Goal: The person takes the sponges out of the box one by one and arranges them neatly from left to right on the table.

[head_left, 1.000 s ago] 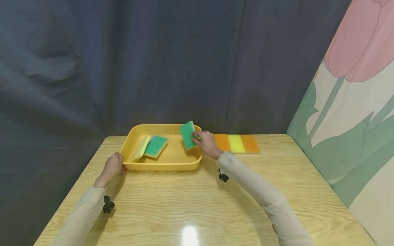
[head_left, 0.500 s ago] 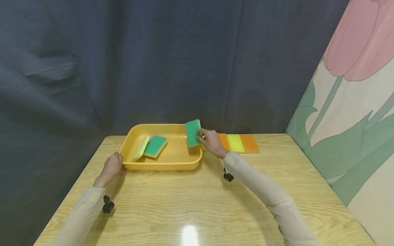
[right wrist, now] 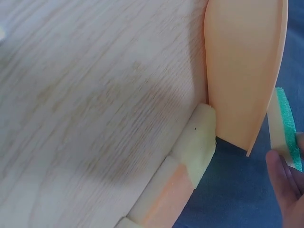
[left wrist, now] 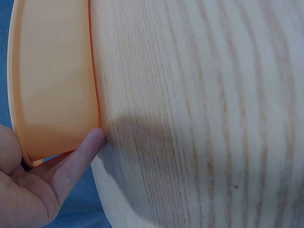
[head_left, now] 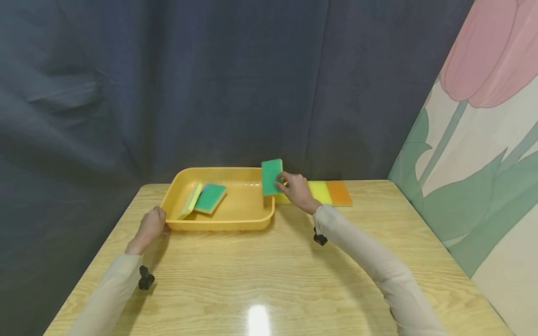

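Note:
A yellow plastic tub [head_left: 220, 226] stands at the back left of the table. My left hand [head_left: 150, 227] grips its front left corner; the left wrist view shows a finger [left wrist: 78, 159] under the tub's end wall. Over the tub's right end, my right hand [head_left: 297, 190] pinches a green-faced sponge [head_left: 271, 176] by its right edge. The right wrist view shows this sponge's pale foam side [right wrist: 277, 126], beside the tub's rim. Inside the tub, at the left, another green-faced sponge [head_left: 211, 198] leans against a yellow sponge [head_left: 192, 200] tilted on edge.
Right of the tub a row of sponges lies along the table's back edge: a yellow sponge [right wrist: 194, 137] against the tub, an orange sponge [right wrist: 168, 194], then another yellow [head_left: 320, 192] and orange one [head_left: 339, 192]. A dark curtain [head_left: 235, 84] hangs behind.
My right hand has moved right and slightly up with the green-faced sponge, from inside the tub to over its right rim. The sponge has turned more upright. My left hand keeps its grip.

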Demonstrator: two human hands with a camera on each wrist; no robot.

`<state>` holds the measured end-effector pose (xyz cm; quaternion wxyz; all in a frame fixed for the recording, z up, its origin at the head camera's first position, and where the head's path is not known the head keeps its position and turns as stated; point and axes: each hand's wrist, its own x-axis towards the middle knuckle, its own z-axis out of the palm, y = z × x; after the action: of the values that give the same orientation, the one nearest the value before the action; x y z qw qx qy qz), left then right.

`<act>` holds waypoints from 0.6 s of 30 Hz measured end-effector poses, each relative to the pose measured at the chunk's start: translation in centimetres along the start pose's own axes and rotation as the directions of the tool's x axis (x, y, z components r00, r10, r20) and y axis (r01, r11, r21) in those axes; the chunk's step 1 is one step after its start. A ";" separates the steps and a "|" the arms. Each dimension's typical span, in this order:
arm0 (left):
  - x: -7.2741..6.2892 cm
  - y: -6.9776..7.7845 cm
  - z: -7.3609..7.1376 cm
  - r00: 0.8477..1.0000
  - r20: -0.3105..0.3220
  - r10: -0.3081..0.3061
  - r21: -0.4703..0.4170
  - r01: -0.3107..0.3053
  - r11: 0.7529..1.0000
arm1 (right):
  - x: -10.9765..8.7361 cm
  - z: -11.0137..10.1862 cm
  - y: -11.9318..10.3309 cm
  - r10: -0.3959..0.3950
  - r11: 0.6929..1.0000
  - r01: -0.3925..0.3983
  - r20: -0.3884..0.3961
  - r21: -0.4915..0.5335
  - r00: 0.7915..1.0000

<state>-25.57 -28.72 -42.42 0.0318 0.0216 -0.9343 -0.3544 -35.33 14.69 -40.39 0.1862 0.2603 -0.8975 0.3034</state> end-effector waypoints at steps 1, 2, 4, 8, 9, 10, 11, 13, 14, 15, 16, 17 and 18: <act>0.0 0.0 0.0 1.000 0.001 -0.001 -0.001 0.001 1.000 | 0.0 -0.1 0.1 0.008 1.000 -0.008 0.005 0.001 1.000; 0.0 0.0 0.0 1.000 0.003 -0.002 -0.003 0.002 1.000 | -0.1 -0.3 0.1 0.013 1.000 -0.013 0.007 0.005 1.000; -0.1 0.0 0.0 1.000 0.004 -0.004 -0.004 0.004 1.000 | -0.2 -0.6 0.2 0.027 1.000 -0.027 0.009 0.013 1.000; -0.1 0.1 0.0 1.000 -0.007 0.004 0.000 -0.004 1.000 | -0.3 -1.3 0.4 0.053 0.998 -0.053 0.004 0.022 0.999; -0.1 0.1 0.0 1.000 -0.010 0.005 0.003 -0.005 1.000 | -0.4 -1.4 0.5 0.060 0.998 -0.060 0.005 0.023 0.998; -0.2 0.1 0.0 1.000 -0.013 0.004 0.003 -0.004 1.000 | -0.4 -1.6 0.6 0.064 0.998 -0.064 0.004 0.024 0.998; -0.2 0.1 0.0 1.000 -0.015 0.006 0.006 -0.005 1.000 | -0.4 -1.7 0.7 0.069 0.997 -0.069 0.004 0.024 0.998; -0.2 0.2 0.0 1.000 -0.017 0.005 0.007 -0.004 1.000 | -0.5 -2.0 1.0 0.075 0.997 -0.075 0.002 0.022 0.997; -0.2 0.2 0.0 1.000 -0.016 0.004 0.007 -0.003 1.000 | -0.6 -2.1 1.1 0.076 0.997 -0.076 0.000 0.021 0.997; -0.2 0.2 0.0 1.000 -0.016 0.003 0.006 -0.003 1.000 | -0.6 -2.2 1.3 0.078 0.997 -0.077 -0.003 0.018 0.997; -0.2 0.2 0.0 1.000 -0.015 0.003 0.007 -0.003 1.000 | -0.7 -2.3 1.5 0.079 0.997 -0.079 -0.005 0.013 0.997; -0.2 0.2 0.0 1.000 -0.014 0.003 0.007 -0.003 1.000 | -0.8 -2.4 1.6 0.080 0.997 -0.080 -0.007 0.012 0.997; -0.2 0.2 0.0 1.000 -0.012 0.003 0.008 -0.003 1.000 | -0.8 -2.4 1.8 0.081 0.997 -0.081 -0.010 0.010 0.997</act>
<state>-25.37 -28.56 -42.28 0.0380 0.0225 -0.9355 -0.3504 -35.28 17.78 -39.79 0.1770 0.2229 -0.9050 0.3162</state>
